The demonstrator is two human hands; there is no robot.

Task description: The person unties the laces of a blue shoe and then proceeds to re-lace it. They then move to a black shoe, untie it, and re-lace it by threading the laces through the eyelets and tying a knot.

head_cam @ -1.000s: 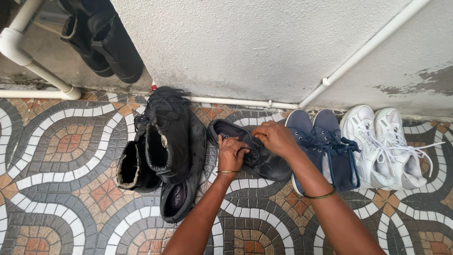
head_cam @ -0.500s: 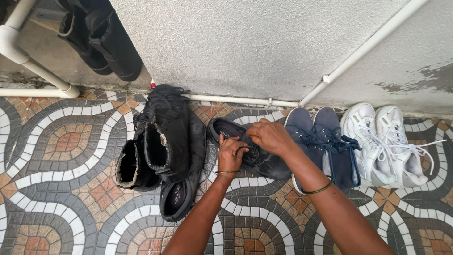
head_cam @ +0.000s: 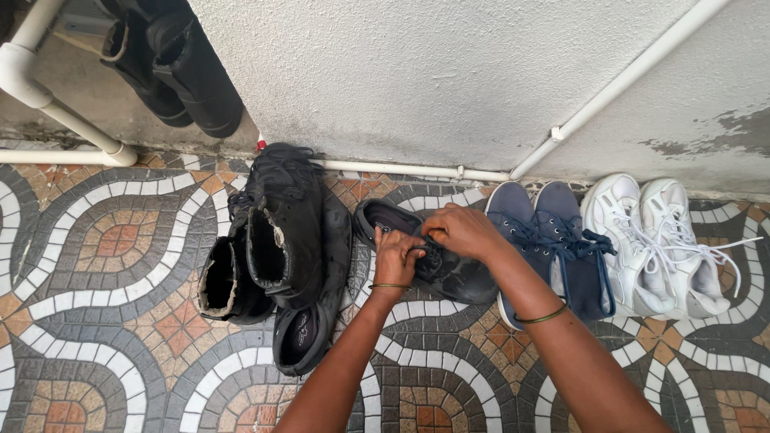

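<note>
Two hands: both down on one black low shoe in the head view, the only view going
Left hand: fingers curled, pinching at the laces over the middle of the shoe, thin bangle on the wrist
Right hand: fingers bent and closed on the laces too, just beside the left one, bangle further up the forearm
Shoe spot: sits on the patterned tile floor, near the foot of the white wall
Left of it: pile of black boots, one flopped over, plus another black shoe lying below them
Right of it: navy sneakers touching the right forearm, then white sneakers
Up top left: dark rubber boots by a white pipe
</note>
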